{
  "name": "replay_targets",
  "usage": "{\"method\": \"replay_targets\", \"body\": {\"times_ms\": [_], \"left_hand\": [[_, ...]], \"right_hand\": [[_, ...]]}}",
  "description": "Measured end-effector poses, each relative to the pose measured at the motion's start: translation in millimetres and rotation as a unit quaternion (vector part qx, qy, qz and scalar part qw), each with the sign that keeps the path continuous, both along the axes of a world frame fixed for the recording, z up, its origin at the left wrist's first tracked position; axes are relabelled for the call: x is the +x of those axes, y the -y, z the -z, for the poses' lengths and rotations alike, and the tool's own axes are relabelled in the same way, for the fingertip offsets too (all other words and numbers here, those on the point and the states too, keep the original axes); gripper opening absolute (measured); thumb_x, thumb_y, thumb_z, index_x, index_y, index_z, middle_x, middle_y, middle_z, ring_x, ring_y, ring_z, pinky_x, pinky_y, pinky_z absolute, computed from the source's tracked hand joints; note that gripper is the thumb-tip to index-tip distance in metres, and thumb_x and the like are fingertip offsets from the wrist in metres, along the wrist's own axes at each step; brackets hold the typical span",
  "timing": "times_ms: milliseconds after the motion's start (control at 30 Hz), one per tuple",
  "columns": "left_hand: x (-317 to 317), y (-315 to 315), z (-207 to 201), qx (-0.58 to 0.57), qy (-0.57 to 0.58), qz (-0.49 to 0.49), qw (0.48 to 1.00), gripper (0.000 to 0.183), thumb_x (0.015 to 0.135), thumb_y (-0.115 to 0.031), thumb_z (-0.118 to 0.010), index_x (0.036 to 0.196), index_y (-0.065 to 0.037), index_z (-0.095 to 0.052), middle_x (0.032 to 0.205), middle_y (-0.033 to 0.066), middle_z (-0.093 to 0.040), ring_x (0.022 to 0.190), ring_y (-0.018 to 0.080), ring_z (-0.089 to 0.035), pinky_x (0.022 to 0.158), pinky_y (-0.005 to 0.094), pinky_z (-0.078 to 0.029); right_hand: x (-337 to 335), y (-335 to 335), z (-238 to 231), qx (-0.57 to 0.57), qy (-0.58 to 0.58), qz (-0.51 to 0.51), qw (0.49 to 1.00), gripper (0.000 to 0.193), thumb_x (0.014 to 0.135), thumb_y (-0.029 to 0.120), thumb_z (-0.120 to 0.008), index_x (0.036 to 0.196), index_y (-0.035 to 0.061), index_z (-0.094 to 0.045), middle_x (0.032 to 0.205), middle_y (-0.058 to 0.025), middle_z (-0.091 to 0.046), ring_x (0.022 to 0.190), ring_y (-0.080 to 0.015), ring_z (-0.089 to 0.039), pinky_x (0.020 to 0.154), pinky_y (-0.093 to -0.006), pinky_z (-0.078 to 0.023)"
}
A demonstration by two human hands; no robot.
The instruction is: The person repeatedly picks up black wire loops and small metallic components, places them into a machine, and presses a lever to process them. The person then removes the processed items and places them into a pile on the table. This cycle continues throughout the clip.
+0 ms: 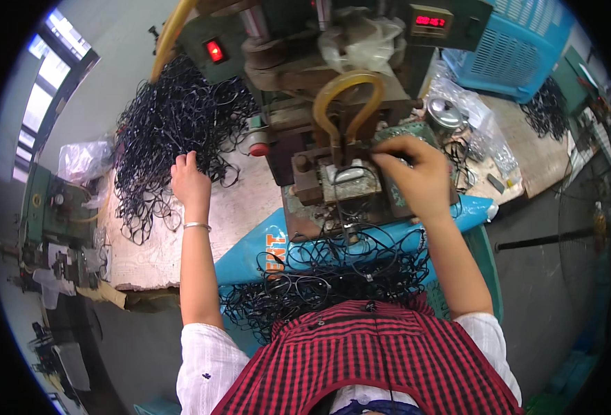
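Observation:
Over the bench press (340,131), my right hand (416,173) is curled, thumb and forefinger pinched together beside the metal fixture (350,183). What its fingertips hold is too small to make out. A pale block lies in the fixture, with a thin black cord looping out at the front. My left hand (191,187) reaches to the near edge of a big tangled heap of black cords (174,117), its fingers drawn together at the strands. More black cords (333,277) lie across a blue plastic sheet (250,245) in front of me.
A yellow hose loop (350,76) rises above the fixture. Left of it sits a red push button (258,149). To the right are a round metal tin (446,113), clear plastic bags and a blue slotted crate (506,52). Another green machine (50,214) stands at far left.

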State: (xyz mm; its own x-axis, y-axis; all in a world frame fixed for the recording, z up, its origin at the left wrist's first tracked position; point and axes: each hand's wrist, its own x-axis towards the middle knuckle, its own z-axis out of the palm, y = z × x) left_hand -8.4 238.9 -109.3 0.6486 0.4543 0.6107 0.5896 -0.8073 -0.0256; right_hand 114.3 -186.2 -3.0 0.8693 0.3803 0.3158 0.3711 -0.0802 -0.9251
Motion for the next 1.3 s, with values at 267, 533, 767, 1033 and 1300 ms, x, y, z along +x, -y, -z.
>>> {"method": "replay_targets", "body": {"times_ms": [267,533,767,1033,1300], "left_hand": [[-6.6,-4.0,9.4,-0.081,-0.028,0.196,0.977,0.043,0.082,-0.019,-0.076,0.12,-0.002,-0.065,0.115,0.0149,-0.066,0.108,0.0366,-0.062,0.093,0.0429,-0.052],[-39.7,24.1,1.8,-0.235,0.175,0.099,0.951,0.035,0.109,-0.025,-0.05,0.122,0.001,-0.07,0.084,0.0078,-0.06,0.074,0.0193,-0.052,0.069,0.0323,-0.045],[-55.6,206.0,-116.3,-0.705,0.255,0.312,0.583,0.031,0.108,-0.024,-0.048,0.124,0.002,-0.057,0.072,0.0101,-0.066,0.057,0.0127,-0.06,0.046,0.0216,-0.041],[-16.8,268.5,-142.6,-0.914,-0.05,0.217,0.339,0.037,0.109,-0.024,-0.04,0.122,0.004,-0.061,0.063,0.014,-0.064,0.047,0.0162,-0.058,0.036,0.0232,-0.042],[-13.4,272.0,-142.3,-0.923,-0.032,0.197,0.328,0.037,0.11,-0.025,-0.041,0.123,0.003,-0.061,0.065,0.0101,-0.064,0.049,0.0146,-0.057,0.037,0.0232,-0.042]], "right_hand": [[-11.2,-25.9,11.4,0.157,-0.085,-0.034,0.983,0.034,0.083,0.0,-0.075,0.113,-0.0011,-0.06,0.1,-0.0055,-0.07,0.094,-0.0131,-0.068,0.087,-0.0275,-0.05],[-30.7,-40.1,2.8,0.218,-0.171,-0.053,0.96,0.039,0.086,-0.004,-0.072,0.122,-0.0032,-0.056,0.109,-0.0098,-0.071,0.094,-0.0092,-0.066,0.087,-0.0252,-0.051],[-14.3,7.6,11.4,-0.051,0.158,0.068,0.984,0.029,0.085,0.0,-0.069,0.114,0.0034,-0.072,0.125,-0.0159,-0.069,0.124,-0.0286,-0.063,0.105,-0.0397,-0.047],[35.3,64.3,89.7,-0.311,0.279,0.227,0.88,0.013,0.079,0.013,-0.077,0.089,0.0037,-0.073,0.118,-0.0225,-0.067,0.125,-0.0411,-0.057,0.099,-0.0486,-0.048],[44.5,59.4,82.9,-0.215,0.167,0.242,0.931,0.013,0.086,0.012,-0.073,0.097,0.0045,-0.076,0.102,-0.0145,-0.074,0.098,-0.0353,-0.069,0.088,-0.0418,-0.053]]}}
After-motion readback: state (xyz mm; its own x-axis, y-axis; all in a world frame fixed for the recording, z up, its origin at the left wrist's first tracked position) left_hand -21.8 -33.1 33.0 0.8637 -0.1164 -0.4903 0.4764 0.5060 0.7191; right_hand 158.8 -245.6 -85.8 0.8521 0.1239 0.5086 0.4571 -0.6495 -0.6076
